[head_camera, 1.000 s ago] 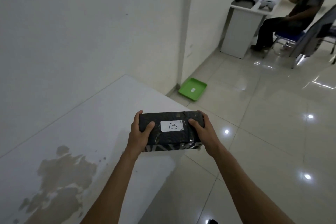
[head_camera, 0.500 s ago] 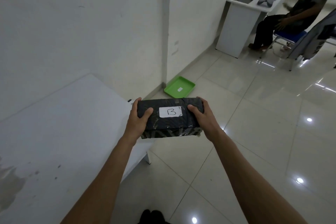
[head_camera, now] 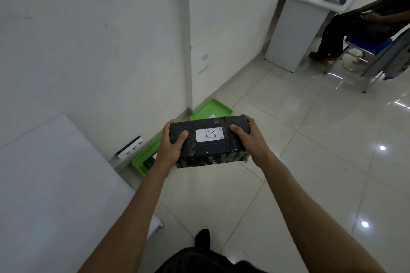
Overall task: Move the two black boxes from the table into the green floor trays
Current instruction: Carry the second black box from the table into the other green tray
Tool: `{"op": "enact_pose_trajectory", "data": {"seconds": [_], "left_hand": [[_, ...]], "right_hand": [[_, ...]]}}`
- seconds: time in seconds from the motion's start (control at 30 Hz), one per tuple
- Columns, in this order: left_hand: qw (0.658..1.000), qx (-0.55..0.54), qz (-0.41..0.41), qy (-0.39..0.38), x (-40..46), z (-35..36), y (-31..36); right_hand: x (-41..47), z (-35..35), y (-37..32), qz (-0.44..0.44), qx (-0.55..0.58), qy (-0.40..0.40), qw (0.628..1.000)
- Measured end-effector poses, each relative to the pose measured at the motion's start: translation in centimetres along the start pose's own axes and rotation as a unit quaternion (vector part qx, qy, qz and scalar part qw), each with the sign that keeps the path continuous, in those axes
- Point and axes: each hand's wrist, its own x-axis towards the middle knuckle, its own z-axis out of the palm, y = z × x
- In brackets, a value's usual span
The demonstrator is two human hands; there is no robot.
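1. Your left hand (head_camera: 170, 146) and right hand (head_camera: 247, 139) are clamped on the two short ends of the black box (head_camera: 208, 142), thumbs lying on its top face and fingers wrapped round the ends.
2. The box is held level in the air between your hands, clear of the floor and past the corner of the white table (head_camera: 55, 184), which lies to the left of your left forearm.
3. A white label (head_camera: 209, 134) marked with a handwritten "B" sits on the top face, midway between your thumbs.
4. Just beyond your right hand, a green tray (head_camera: 210, 108) lies on the floor against the wall corner; its near edge is hidden behind the box.
5. Just left of and below your left hand, a second green tray (head_camera: 144, 157) rests on the floor by the wall. A dark object (head_camera: 149, 163) shows inside it, mostly hidden by your wrist, so you cannot tell what it is.
6. A white power strip (head_camera: 129, 150) sits beyond that tray, to the left of your left hand.
7. Far beyond your right hand, another person (head_camera: 355, 24) sits on a blue chair (head_camera: 366, 43) beside a white desk (head_camera: 297, 29).
8. Below your forearms, your dark shoe (head_camera: 203, 238) stands on the glossy tiled floor (head_camera: 310, 162).
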Motion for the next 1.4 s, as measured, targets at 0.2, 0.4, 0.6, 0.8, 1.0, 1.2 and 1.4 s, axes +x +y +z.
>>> {"op": "enact_pose_trajectory", "data": {"seconds": [0.2, 0.4, 0.6, 0.8, 1.0, 1.2, 1.4], "left_hand": [[1.000, 0.016, 0.002, 0.017, 9.7, 5.8, 2.7], [0.998, 0.013, -0.003, 0.067, 19.0, 13.9, 4.3], [0.991, 0.010, -0.015, 0.132, 26.2, 21.3, 6.3], [0.979, -0.008, -0.024, 0.200, 33.5, 25.3, 7.8], [0.969, -0.040, -0.037, 0.243, 41.3, 27.0, 8.2], [0.962, -0.028, -0.055, 0.267, 47.0, 27.7, 9.2], [0.954, -0.015, -0.074, 0.291, 50.8, 28.1, 9.9]], "right_hand": [[11.5, -3.7, -2.6, 0.008, 0.002, -0.022, 1.000], [24.4, -9.0, -4.7, 0.008, -0.010, -0.061, 0.998], [36.6, -13.5, -7.0, 0.000, -0.046, -0.126, 0.991], [47.8, -14.2, -9.4, -0.006, -0.068, -0.182, 0.981], [57.4, -12.9, -11.1, -0.001, -0.090, -0.218, 0.972], [64.5, -11.4, -12.3, 0.007, -0.123, -0.257, 0.958], [69.9, -9.8, -13.2, 0.006, -0.140, -0.289, 0.947]]}}
